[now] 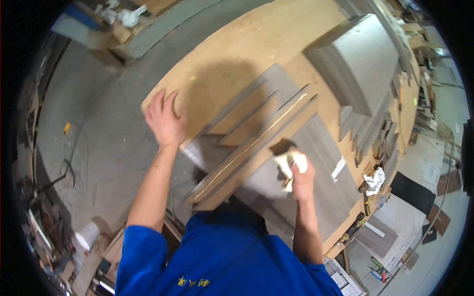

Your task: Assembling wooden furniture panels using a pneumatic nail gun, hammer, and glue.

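My left hand [167, 118] is at the table's left edge, its fingers spread and holding nothing. My right hand [303, 178] is closed round a cream-white thing [283, 163], too blurred to tell its kind; a dark brown patch shows at its far end. Between the hands, several long narrow brown strips with grey edges lie slanted side by side. A thin cream line of what looks like glue [261, 134] runs along one brown strip [232, 164]. Beneath the right hand lies a wide grey wood-grain panel [321, 153] with a small white piece [338, 168] on it.
A tall stack of grey panels [363, 59] stands on the tan table [217, 54] at the far right. Grey offcuts [365, 133], crumpled white wrapping [375, 180] and hand tools [351, 229] line the right side. On the floor at left lies a small orange thing [66, 128].
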`<state>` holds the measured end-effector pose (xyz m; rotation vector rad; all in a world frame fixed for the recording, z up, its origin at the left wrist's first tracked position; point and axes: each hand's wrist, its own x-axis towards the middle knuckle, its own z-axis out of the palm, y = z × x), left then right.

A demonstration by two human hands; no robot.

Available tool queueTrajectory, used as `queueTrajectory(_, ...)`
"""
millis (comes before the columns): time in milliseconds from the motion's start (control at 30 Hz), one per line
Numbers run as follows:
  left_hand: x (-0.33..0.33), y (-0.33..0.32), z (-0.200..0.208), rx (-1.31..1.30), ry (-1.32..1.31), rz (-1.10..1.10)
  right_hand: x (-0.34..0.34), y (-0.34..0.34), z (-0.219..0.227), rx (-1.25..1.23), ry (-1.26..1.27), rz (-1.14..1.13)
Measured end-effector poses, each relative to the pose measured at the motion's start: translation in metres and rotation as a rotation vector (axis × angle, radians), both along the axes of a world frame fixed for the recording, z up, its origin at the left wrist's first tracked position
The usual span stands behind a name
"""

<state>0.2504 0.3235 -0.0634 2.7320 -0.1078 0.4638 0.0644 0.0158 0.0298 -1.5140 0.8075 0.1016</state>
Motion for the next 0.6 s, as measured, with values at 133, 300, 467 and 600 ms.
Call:
queueTrajectory(133, 0.002, -0.005, 0.0, -0.008, -0.016, 0.0, -0.066, 0.085, -0.016, 0.011, 0.072, 0.269)
queueTrajectory(300, -0.003, 0.0, -0.002, -0.037, 0.018, -0.005, -0.075, 0.144, -0.023, -0.062, 0.027, 0.446)
queueTrajectory(467, -0.006, 0.005, -0.006, -0.04, 0.002, -0.017, -0.079, 0.155, -0.023, -0.172, 0.09, 0.467)
queueTrajectory(600, -0.006, 0.005, -0.008, -0.051, -0.019, -0.021, -0.076, 0.15, -0.021, -0.233, 0.002, 0.362)
